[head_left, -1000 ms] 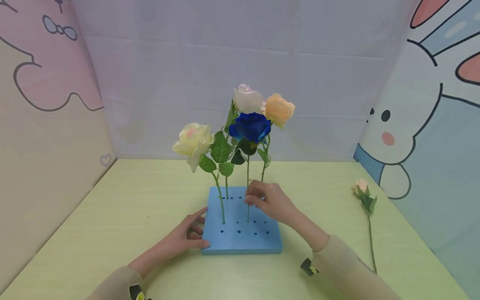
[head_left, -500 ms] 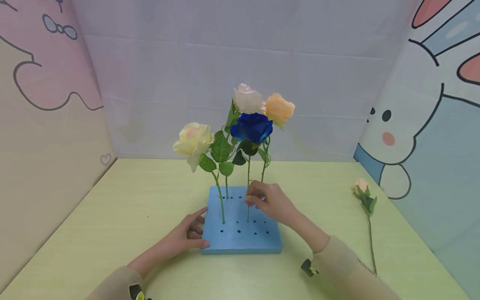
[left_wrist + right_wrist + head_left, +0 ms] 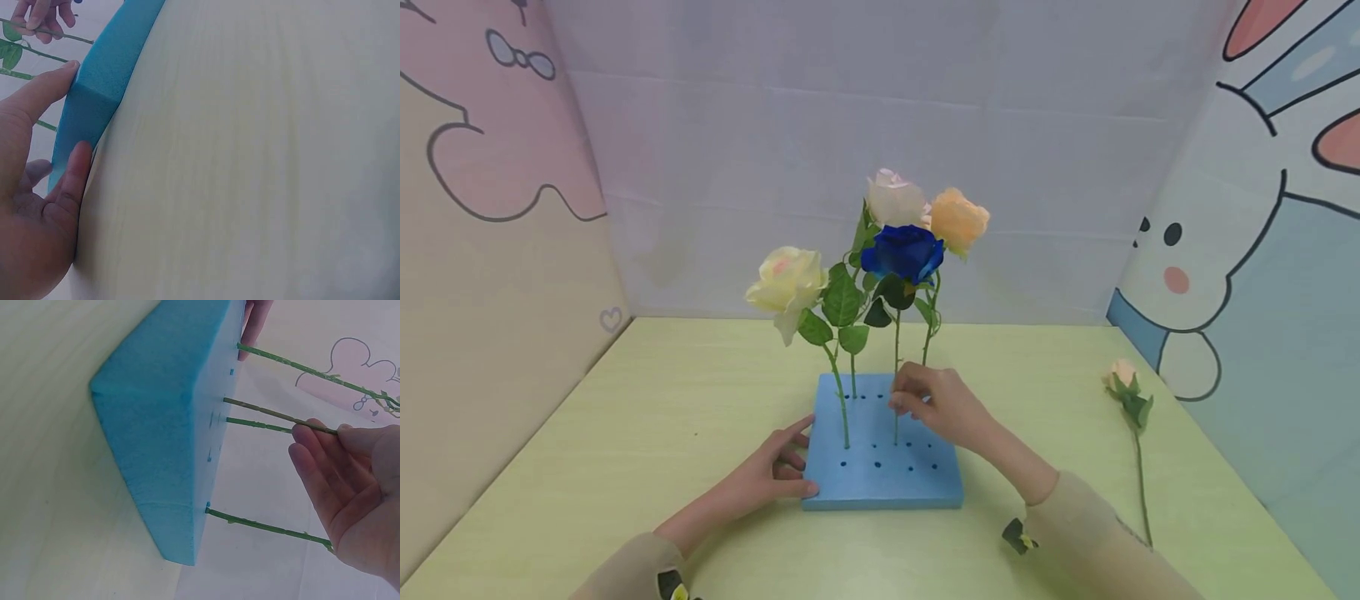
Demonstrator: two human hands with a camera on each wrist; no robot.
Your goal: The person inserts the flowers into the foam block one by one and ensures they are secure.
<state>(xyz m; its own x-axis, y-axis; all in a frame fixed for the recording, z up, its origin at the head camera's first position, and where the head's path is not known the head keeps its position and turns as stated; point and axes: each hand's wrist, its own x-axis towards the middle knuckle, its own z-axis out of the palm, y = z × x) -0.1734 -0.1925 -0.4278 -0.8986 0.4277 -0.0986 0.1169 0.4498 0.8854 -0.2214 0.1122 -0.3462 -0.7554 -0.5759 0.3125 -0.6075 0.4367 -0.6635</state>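
Note:
A blue rose [image 3: 902,254] stands upright with its stem end at a hole in the light blue foam block [image 3: 883,487]. My right hand [image 3: 943,404] pinches that stem between thumb and fingertips, partway up; the right wrist view shows the pinched stem [image 3: 269,412] running down to the block. My left hand [image 3: 778,467] rests against the block's left side, thumb on the front corner and fingers spread along the edge. Also upright in the block are a cream rose [image 3: 786,283] at left, a pale pink rose [image 3: 895,198] and a peach rose [image 3: 958,218] behind.
A small pale peach rose [image 3: 1126,379] lies on the right of the pale yellow table [image 3: 700,367]. Several bare holes [image 3: 877,464] dot the block's top. A plain cloth [image 3: 760,167] hangs behind, with cartoon-printed panels [image 3: 1262,350] at both sides.
Over the last second the blue rose head has swayed slightly right. Both hands keep their places on the stem and the block.

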